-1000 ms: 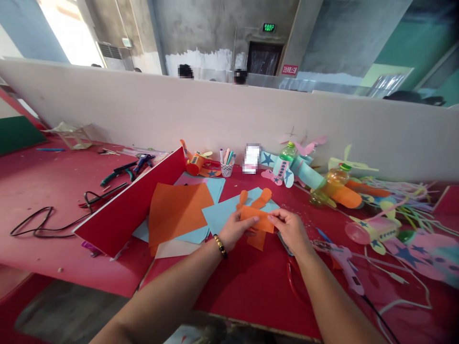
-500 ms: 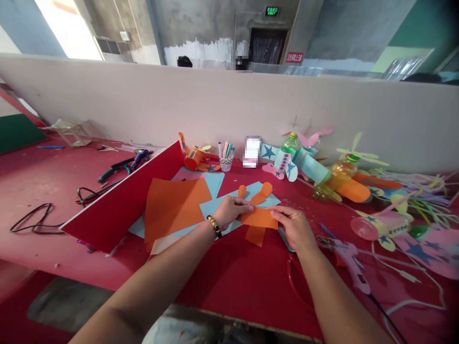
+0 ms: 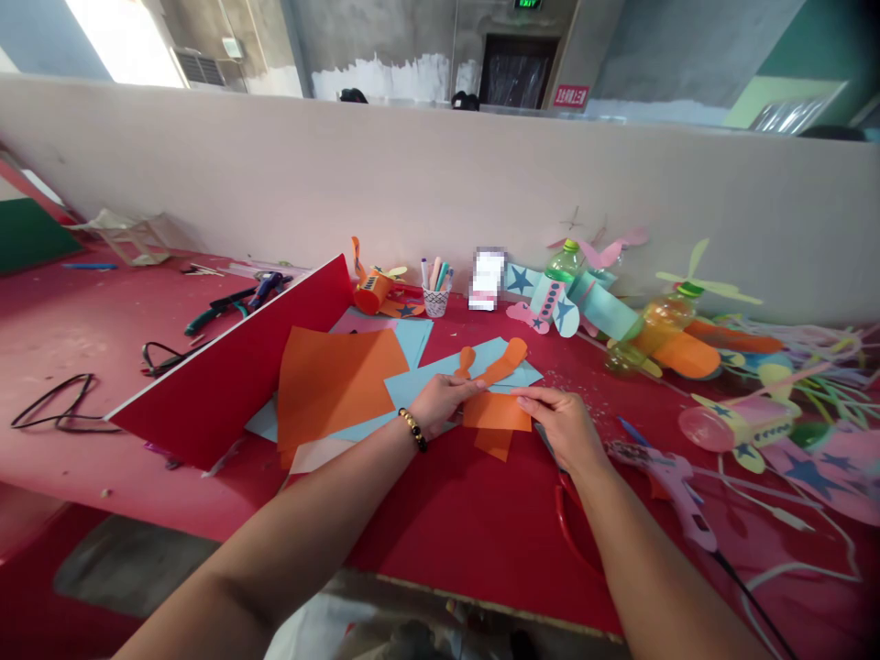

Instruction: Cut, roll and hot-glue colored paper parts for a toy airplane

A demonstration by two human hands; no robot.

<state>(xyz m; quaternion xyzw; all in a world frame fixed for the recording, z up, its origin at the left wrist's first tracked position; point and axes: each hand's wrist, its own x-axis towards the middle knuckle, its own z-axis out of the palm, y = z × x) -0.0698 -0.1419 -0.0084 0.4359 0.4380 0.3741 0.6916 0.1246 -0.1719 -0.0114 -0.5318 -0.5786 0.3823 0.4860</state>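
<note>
A small rectangle of orange paper [image 3: 498,412] is stretched between my two hands, just above the red table. My left hand [image 3: 441,403], with a beaded bracelet at the wrist, pinches its upper left corner. At the upper right corner, my right hand [image 3: 565,426] pinches it between thumb and fingers. Below it lies another orange scrap [image 3: 493,445], partly covered. Rounded orange paper strips [image 3: 505,361] rest behind the hands on light blue paper [image 3: 419,378]. Red-handled scissors [image 3: 565,518] lie partly hidden under my right hand and forearm.
A large orange sheet [image 3: 336,385] lies left, beside a leaning red board [image 3: 240,367]. A pink glue gun [image 3: 677,486] with its cord is at right. Behind stand a pen cup [image 3: 435,301], a phone [image 3: 488,279] and bottle planes [image 3: 660,335]. Pliers [image 3: 220,312] lie beyond the board.
The camera view has tilted slightly downward, so the background sits higher. Both hands keep their pinch on the orange paper, which now faces me a little flatter.
</note>
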